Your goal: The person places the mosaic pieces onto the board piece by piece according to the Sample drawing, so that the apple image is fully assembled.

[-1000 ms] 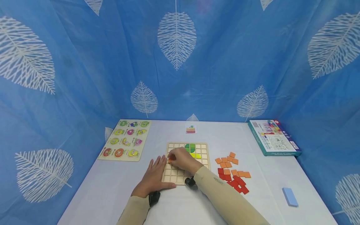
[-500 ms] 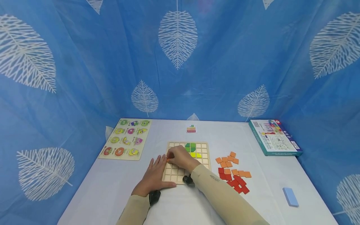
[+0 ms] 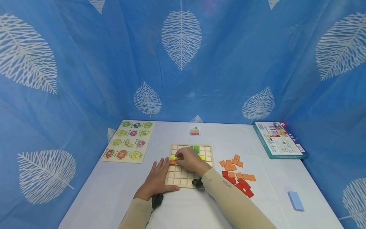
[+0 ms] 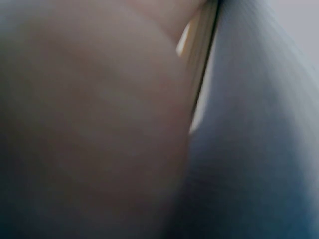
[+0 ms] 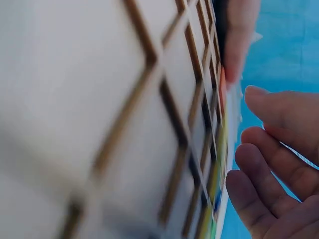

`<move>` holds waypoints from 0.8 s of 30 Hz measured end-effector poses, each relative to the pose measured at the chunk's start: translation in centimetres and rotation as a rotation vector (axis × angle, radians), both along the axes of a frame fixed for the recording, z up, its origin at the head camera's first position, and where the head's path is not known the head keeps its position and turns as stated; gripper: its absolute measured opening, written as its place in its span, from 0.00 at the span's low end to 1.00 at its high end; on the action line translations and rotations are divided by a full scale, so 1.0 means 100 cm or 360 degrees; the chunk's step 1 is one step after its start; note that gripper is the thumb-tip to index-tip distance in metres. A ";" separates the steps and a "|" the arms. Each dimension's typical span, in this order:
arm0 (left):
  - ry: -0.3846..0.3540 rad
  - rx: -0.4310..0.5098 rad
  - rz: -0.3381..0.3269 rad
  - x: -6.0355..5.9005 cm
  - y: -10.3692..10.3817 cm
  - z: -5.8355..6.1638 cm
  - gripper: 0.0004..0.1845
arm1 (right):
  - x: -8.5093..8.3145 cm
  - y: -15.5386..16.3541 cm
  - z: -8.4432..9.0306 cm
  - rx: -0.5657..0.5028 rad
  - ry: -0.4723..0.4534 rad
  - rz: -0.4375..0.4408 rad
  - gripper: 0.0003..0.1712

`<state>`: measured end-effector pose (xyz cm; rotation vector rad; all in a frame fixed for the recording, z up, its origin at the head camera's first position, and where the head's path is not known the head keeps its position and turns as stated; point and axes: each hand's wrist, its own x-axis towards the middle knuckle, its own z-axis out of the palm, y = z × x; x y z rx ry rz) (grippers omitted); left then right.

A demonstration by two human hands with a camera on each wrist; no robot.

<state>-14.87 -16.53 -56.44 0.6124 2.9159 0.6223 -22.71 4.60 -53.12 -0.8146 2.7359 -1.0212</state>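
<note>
A wooden grid board (image 3: 180,182) lies on the table in the head view. My left hand (image 3: 156,180) rests at its left side, fingers straight along that edge and thumb by the near edge. An orange square tile (image 3: 172,162) sits in a cell at the board's left edge, beside my left fingertips. Just right of it, my right hand (image 3: 191,160) hovers over the board. In the right wrist view its loosely bent fingers (image 5: 249,194) hold nothing and stand apart from the grid. Yellow tiles (image 3: 202,158) and green tiles (image 3: 196,148) fill other cells, partly hidden by this hand.
Loose orange tiles (image 3: 237,157) and red tiles (image 3: 240,187) lie right of the board. A small pattern card (image 3: 195,131) is behind it. A fruit picture board (image 3: 132,140) stands left, a box (image 3: 278,143) far right, and a blue block (image 3: 295,201) near right.
My right hand has let go of the orange tile, which now lies in a left-edge cell. The hand has moved slightly right. My left hand has stayed in place.
</note>
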 end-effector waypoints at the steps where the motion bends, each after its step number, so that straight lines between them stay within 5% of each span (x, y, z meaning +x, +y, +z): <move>1: -0.0002 -0.0001 0.0002 0.000 0.000 0.000 0.73 | 0.000 0.005 0.002 0.0004 -0.0003 -0.0017 0.11; 14: 0.0001 -0.0033 0.0051 0.000 0.003 -0.004 0.73 | -0.010 0.105 0.014 -0.0036 0.0030 -0.0335 0.12; 24: 0.0005 -0.0030 0.0057 0.000 0.003 -0.003 0.73 | -0.011 0.200 0.006 0.0163 -0.0209 -0.0655 0.17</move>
